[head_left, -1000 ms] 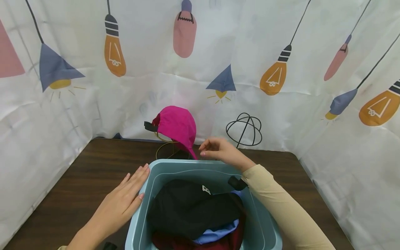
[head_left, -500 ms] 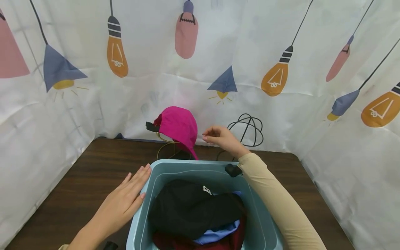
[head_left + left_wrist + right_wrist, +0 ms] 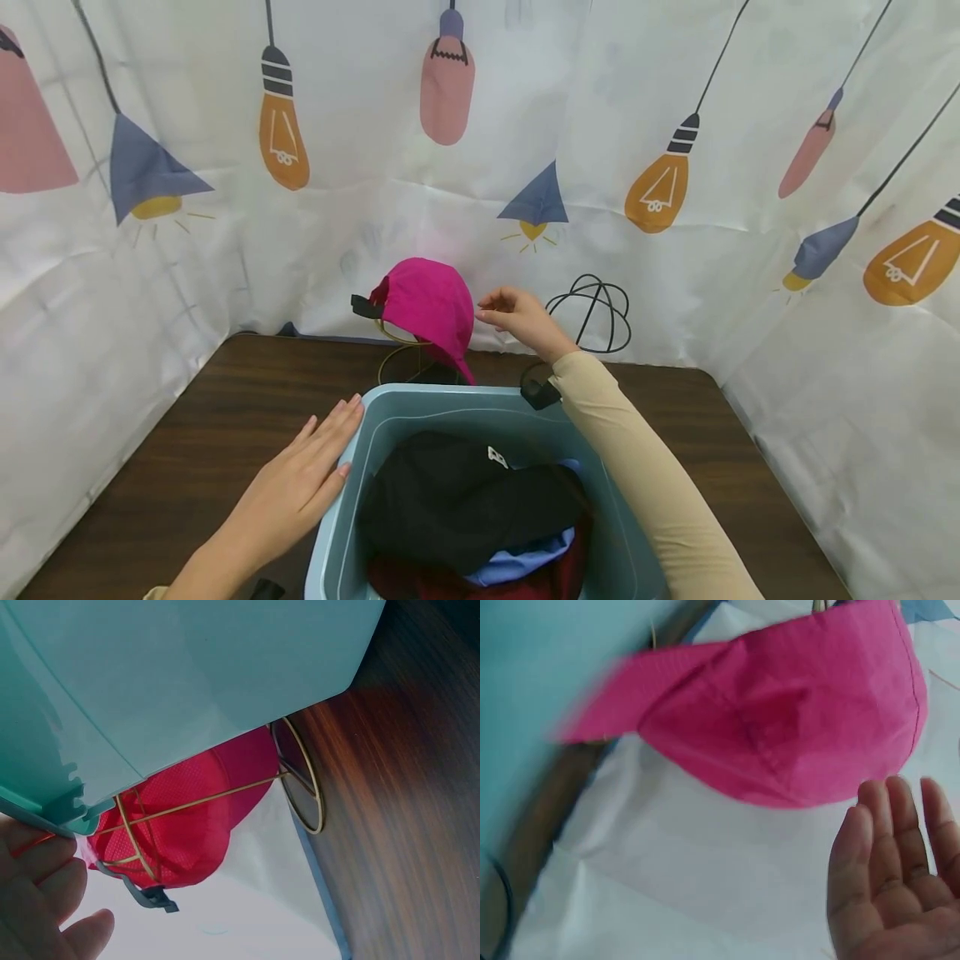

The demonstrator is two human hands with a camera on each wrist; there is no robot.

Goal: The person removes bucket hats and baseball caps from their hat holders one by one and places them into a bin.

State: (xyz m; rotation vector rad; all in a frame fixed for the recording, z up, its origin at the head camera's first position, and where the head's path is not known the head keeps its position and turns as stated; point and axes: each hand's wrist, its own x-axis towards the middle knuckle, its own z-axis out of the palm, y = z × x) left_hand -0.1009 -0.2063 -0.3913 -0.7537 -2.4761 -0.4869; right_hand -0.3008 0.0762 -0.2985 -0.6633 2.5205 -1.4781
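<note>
A bright pink cap (image 3: 427,298) hangs on a gold wire stand (image 3: 202,801) behind the blue tub. My right hand (image 3: 522,318) hovers beside the cap's right side in the head view, with a small gap and nothing held. In the right wrist view the hand (image 3: 900,877) shows its palm and extended fingers near the pink cap (image 3: 802,712). My left hand (image 3: 281,479) lies with straight fingers against the left rim of the blue tub (image 3: 442,398). Black cloth (image 3: 465,500), a blue piece (image 3: 521,562) and dark red fabric (image 3: 442,587) lie in the tub.
A black wire stand (image 3: 600,312) rises at the back, right of my right hand. The dark wooden table (image 3: 187,442) extends on both sides of the tub. A white curtain (image 3: 345,233) printed with lamps hangs behind and at the sides.
My right hand has lifted slightly, then shifted left toward the pink cap. The left hand stays at the tub's rim, and the cap stays on its stand.
</note>
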